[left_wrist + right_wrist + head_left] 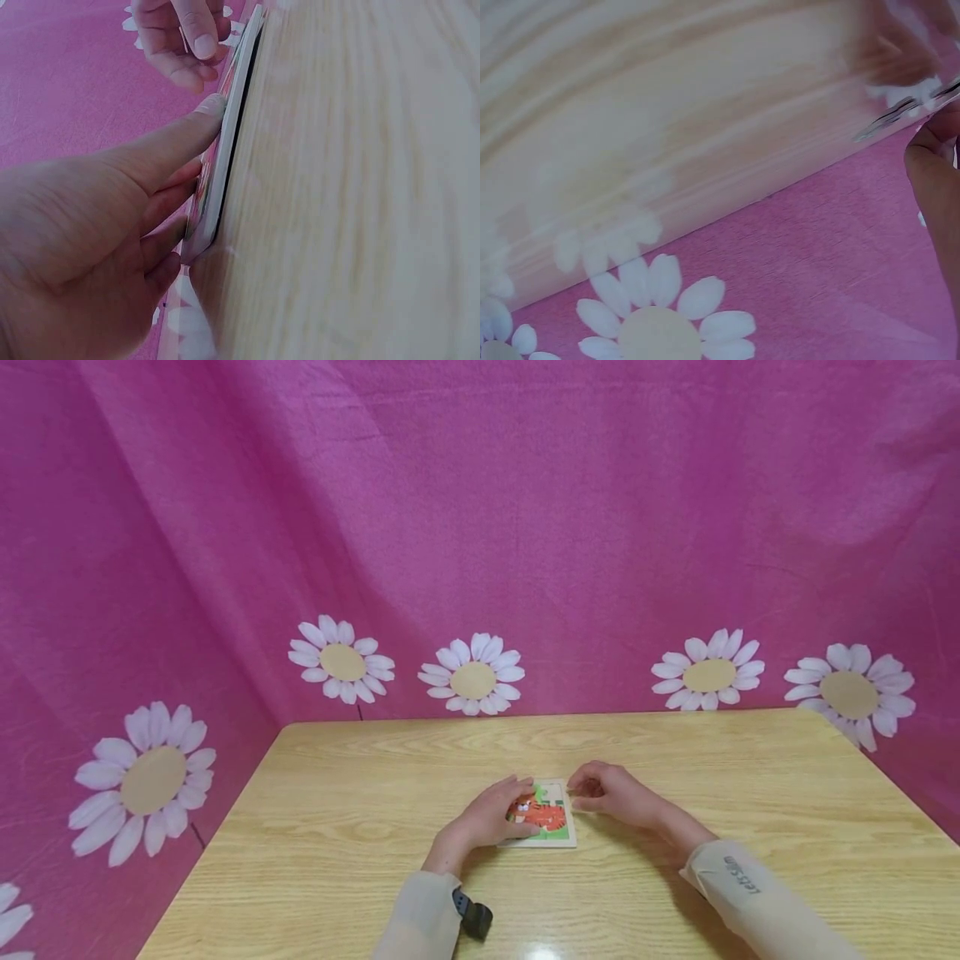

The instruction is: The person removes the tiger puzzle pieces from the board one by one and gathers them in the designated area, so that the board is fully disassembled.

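A wooden jigsaw puzzle [552,817] with an orange striped tiger on green lies flat on the table. Its upper right part shows pale, bare board. My left hand [491,812] rests over the puzzle's left side, thumb [180,139] laid straight on its face and the other fingers spread farther along it. Just off the right edge, my right hand [613,793] has its fingers bent toward the thumb. A small thin piece [184,39], seen edge-on, is pinched there, mostly hidden by the fingers. In the right wrist view only part of the right hand [939,172] appears.
The wood-grain table [337,827] spreads around the puzzle, its surface glossy. Behind it and at the left hangs a pink cloth [570,527] with large white daisies. A black band with a small dark device [474,917] sits on the left wrist.
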Demonstrator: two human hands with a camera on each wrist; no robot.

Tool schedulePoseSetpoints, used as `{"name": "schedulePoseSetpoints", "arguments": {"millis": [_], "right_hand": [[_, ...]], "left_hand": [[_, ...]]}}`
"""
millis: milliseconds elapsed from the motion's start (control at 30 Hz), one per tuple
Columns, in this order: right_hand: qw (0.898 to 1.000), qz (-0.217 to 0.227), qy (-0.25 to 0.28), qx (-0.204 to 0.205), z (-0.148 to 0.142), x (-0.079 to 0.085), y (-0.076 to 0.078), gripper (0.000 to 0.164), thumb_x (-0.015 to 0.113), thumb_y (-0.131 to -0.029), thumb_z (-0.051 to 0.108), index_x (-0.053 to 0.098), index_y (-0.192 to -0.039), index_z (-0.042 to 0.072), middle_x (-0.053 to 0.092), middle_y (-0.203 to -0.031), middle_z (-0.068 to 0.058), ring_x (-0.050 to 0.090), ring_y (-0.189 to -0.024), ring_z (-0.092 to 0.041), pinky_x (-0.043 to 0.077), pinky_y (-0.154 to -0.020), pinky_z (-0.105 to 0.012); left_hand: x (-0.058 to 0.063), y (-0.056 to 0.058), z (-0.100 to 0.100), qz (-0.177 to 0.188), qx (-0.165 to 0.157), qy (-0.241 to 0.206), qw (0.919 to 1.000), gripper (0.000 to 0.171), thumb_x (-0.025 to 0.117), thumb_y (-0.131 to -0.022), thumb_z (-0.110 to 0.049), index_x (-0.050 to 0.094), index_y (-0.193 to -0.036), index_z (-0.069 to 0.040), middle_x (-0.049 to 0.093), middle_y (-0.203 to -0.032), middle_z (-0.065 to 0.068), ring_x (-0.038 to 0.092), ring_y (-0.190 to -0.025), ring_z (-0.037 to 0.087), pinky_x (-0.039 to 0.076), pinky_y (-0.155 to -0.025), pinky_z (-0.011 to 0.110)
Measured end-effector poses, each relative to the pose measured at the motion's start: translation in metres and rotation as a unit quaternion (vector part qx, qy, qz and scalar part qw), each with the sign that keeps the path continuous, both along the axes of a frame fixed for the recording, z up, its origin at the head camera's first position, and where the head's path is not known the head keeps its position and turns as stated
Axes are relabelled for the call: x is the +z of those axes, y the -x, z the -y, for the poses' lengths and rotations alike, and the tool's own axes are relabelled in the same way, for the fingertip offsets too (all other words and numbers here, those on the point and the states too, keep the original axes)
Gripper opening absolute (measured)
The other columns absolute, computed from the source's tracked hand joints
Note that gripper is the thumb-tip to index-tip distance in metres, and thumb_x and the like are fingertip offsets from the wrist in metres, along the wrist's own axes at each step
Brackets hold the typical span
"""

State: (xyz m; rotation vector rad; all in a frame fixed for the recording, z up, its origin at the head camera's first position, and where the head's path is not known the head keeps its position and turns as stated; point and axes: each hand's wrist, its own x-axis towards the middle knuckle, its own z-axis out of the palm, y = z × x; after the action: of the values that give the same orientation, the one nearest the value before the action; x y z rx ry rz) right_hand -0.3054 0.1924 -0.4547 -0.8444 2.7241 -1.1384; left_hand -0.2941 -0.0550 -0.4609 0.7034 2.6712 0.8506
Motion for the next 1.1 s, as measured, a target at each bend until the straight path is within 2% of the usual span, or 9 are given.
{"name": "schedulePoseSetpoints", "arguments": {"millis": [167, 333, 533, 733, 1100], "right_hand": [[1.000, 0.006, -0.001, 0.022, 0.009, 0.001, -0.002, 0.020, 0.071, -0.087, 0.007, 0.066, -0.105, -0.002, 0.065, -0.098, -0.012, 0.057, -0.085, -0.008, 0.050, -0.072, -0.017], [0.999, -0.015, -0.009, 0.045, 0.017, 0.001, -0.003, 0.022, 0.073, -0.085, 0.006, 0.067, -0.105, -0.002, 0.065, -0.097, -0.012, 0.058, -0.085, -0.009, 0.052, -0.074, -0.019], [0.996, -0.040, -0.054, 0.062, 0.022, -0.001, -0.001, 0.021, 0.071, -0.087, 0.007, 0.070, -0.107, 0.001, 0.064, -0.097, -0.008, 0.056, -0.083, -0.010, 0.050, -0.072, -0.019], [0.992, -0.055, -0.089, 0.074, 0.024, 0.000, -0.001, 0.021, 0.069, -0.089, 0.009, 0.070, -0.109, 0.003, 0.063, -0.099, -0.006, 0.054, -0.082, -0.008, 0.049, -0.072, -0.019], [0.989, -0.087, -0.092, 0.073, 0.026, 0.000, -0.004, 0.014, 0.068, -0.088, 0.005, 0.067, -0.102, 0.004, 0.060, -0.097, -0.004, 0.050, -0.079, -0.003, 0.047, -0.071, -0.018]], "left_hand": [[0.001, 0.000, 0.000, -0.002, 0.002, 0.003, 1.0000, 0.066, 0.072, -0.088, -0.036, 0.047, -0.145, -0.015, 0.040, -0.157, 0.001, 0.028, -0.150, 0.024, 0.028, -0.121, 0.049], [0.002, -0.001, 0.000, -0.008, 0.002, 0.004, 1.0000, 0.066, 0.073, -0.087, -0.036, 0.049, -0.145, -0.014, 0.041, -0.156, 0.003, 0.030, -0.149, 0.025, 0.029, -0.121, 0.050], [0.004, -0.003, 0.000, -0.010, 0.005, 0.004, 0.9999, 0.066, 0.073, -0.087, -0.036, 0.048, -0.145, -0.014, 0.042, -0.155, 0.003, 0.031, -0.148, 0.025, 0.030, -0.120, 0.050], [0.005, -0.002, -0.001, -0.012, 0.006, 0.000, 0.9999, 0.066, 0.073, -0.087, -0.035, 0.049, -0.144, -0.014, 0.043, -0.155, 0.002, 0.031, -0.148, 0.025, 0.030, -0.120, 0.050], [0.001, 0.000, -0.001, -0.007, 0.011, -0.002, 0.9999, 0.066, 0.073, -0.087, -0.036, 0.048, -0.145, -0.016, 0.042, -0.155, 0.000, 0.030, -0.149, 0.024, 0.030, -0.121, 0.049]]}}
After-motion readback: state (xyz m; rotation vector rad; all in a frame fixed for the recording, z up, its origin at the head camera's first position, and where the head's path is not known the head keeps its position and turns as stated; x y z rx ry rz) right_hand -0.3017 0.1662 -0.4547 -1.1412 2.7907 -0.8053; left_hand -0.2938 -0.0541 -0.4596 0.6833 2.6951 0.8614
